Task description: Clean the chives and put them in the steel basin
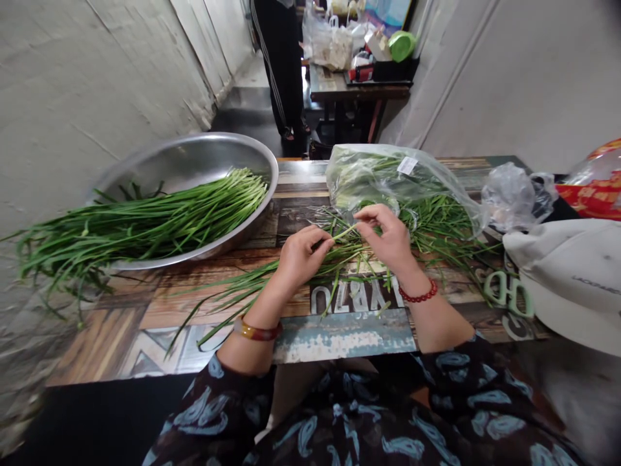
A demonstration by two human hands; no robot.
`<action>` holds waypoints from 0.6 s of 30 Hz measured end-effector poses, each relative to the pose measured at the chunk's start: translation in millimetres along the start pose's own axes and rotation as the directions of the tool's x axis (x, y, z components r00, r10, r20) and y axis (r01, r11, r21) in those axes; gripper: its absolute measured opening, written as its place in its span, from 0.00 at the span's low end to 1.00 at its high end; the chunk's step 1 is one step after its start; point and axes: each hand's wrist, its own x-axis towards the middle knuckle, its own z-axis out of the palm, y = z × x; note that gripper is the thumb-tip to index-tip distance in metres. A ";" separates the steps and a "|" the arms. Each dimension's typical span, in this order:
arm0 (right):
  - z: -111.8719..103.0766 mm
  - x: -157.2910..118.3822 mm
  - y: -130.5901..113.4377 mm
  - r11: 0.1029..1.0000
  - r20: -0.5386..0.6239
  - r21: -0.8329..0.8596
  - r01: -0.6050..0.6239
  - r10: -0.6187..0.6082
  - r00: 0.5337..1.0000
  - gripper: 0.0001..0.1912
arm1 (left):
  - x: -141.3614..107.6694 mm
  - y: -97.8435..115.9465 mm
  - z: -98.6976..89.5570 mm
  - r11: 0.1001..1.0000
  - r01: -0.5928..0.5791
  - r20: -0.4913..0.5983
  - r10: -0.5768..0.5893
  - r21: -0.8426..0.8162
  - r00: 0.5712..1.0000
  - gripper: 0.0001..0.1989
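Over the middle of the table, my left hand [303,255] is closed on a thin green stalk [344,232], near its pale end. My right hand [385,236] pinches the tip of the same stalk, thumb and forefinger together. Loose green stalks [242,285] lie on the table beneath and left of my hands. Just behind my right hand is a clear plastic bag [383,171] with more greens inside and spilling out. On the left, a large metal basin [194,152] holds a thick bundle of long green stalks [160,223], their leafy ends hanging over the rim.
Green-handled scissors [508,292] and a pale cap [577,278] are at the right of the patterned table [344,336]. Behind them sits a small knotted plastic bag [512,194]. A person in dark trousers [281,65] stands beyond, beside another table [339,84] with bags.
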 end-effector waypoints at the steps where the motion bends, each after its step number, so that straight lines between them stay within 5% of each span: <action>1: 1.1 -0.4 -2.4 0.999 0.042 -0.015 0.048 -0.047 0.998 0.08 | 0.6 0.1 -0.2 1.000 0.003 0.003 -0.003 -0.030 1.000 0.09; 5: 11.6 -5.0 -4.3 0.999 0.090 -0.016 0.036 -0.034 0.995 0.09 | 2.4 1.7 -1.7 0.994 0.017 0.003 -0.017 -0.110 1.000 0.10; 8: 24.0 -10.9 0.1 0.981 0.047 0.125 -0.150 0.145 0.988 0.09 | 1.8 2.4 -1.0 0.996 0.013 -0.008 -0.014 -0.092 1.000 0.11; 12: 34.6 -13.5 11.4 0.845 0.020 0.390 -0.367 0.391 0.920 0.12 | -0.6 0.1 2.8 1.000 -0.014 0.020 0.015 -0.005 1.000 0.09; 15: 28.0 -8.9 18.8 0.825 -0.082 0.430 -0.366 0.439 0.895 0.15 | -1.3 -2.0 4.2 1.000 -0.019 0.022 0.019 0.015 1.000 0.10; 18: 14.0 -3.7 16.7 0.921 -0.192 0.306 -0.242 0.309 0.932 0.16 | -0.4 -1.4 3.1 1.000 -0.012 -0.001 0.012 -0.002 1.000 0.10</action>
